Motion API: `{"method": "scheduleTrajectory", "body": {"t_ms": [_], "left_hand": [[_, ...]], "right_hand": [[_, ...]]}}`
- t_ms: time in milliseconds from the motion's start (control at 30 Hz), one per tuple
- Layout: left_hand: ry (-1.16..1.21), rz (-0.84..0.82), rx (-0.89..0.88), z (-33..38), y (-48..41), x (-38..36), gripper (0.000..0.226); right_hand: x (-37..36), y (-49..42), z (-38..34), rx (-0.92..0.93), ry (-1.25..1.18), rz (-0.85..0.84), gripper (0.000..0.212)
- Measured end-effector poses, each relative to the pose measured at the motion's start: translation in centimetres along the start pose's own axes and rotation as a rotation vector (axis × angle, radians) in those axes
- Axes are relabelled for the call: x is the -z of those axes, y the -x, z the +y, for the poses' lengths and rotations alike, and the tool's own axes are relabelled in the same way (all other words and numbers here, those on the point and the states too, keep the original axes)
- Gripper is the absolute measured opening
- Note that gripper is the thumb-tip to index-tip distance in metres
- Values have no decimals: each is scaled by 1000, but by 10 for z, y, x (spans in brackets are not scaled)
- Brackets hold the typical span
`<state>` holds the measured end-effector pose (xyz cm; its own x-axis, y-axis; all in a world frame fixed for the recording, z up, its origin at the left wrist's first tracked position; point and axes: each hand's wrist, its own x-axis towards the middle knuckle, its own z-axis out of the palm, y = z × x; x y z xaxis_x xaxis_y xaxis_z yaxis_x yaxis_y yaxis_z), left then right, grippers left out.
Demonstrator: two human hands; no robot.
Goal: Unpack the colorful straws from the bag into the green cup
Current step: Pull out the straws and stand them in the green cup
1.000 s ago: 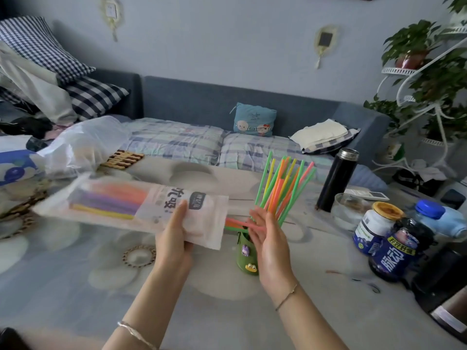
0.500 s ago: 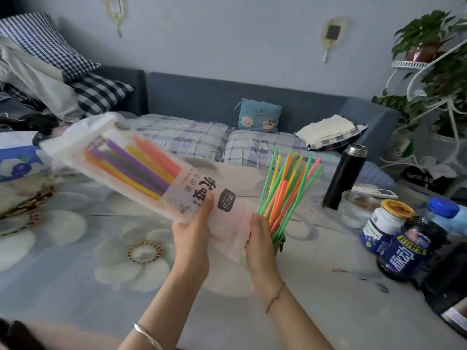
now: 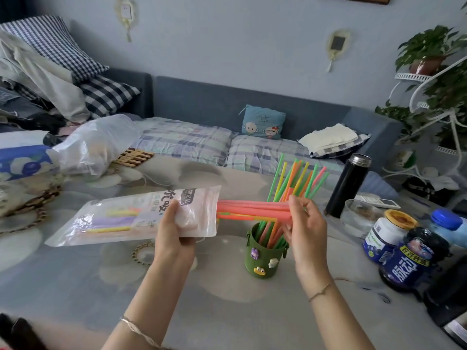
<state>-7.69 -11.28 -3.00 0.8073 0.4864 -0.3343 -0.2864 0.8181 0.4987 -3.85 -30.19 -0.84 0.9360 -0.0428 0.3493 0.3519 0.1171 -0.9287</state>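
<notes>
My left hand (image 3: 174, 231) grips the open end of a translucent white straw bag (image 3: 121, 218), held level above the table; purple, yellow and orange straws still show inside it. My right hand (image 3: 305, 223) pinches a bundle of pink and orange straws (image 3: 252, 208) that sticks halfway out of the bag's mouth, lying horizontal just above the cup. The green cup (image 3: 264, 258), decorated with small cartoon charms, stands upright on the table below my right hand. Several green, yellow, orange and pink straws (image 3: 295, 178) stand in it, fanning up and to the right.
A black thermos (image 3: 347, 185), a glass bowl (image 3: 358, 215), jars and bottles (image 3: 404, 253) crowd the table's right side. A clear plastic bag (image 3: 96, 145) and a wooden trivet (image 3: 134, 156) lie at the back left. A sofa runs behind the table.
The bag has swung down from a tilted pose to level. My right hand went from the bag's mouth to drawing a pink and orange bundle rightward out of it.
</notes>
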Motion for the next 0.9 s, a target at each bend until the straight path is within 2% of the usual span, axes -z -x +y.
{"method": "scheduleTrajectory", "body": {"t_ms": [100,200,267,433,500,600,800,900], "left_hand": [[1,23,9,-9,3,-2,37],[-4,-2,51,-19,7,-5,45],[18,-20,70,-22,8,-6,47],[101,-15,59,-17,6,-7,46],[92,-33,76,-19,8,-8,37],[63,-84,119,-28,13,-11,23],[97,-117,169,-32,7,-6,24],[113,-69,176,-26,2,-1,43]], "right_hand": [[-9,6,-3,-131,-184,-58,40],[-21,11,0,-162,-137,-117,22],[-24,9,-1,-158,-117,-93,12],[-12,-2,-9,-149,-259,51,16],[-14,-2,-10,-141,-210,33,17],[-26,2,-6,-108,-53,-105,18],[-15,-21,-17,-19,17,-31,34],[10,-44,-36,46,40,31,35]]}}
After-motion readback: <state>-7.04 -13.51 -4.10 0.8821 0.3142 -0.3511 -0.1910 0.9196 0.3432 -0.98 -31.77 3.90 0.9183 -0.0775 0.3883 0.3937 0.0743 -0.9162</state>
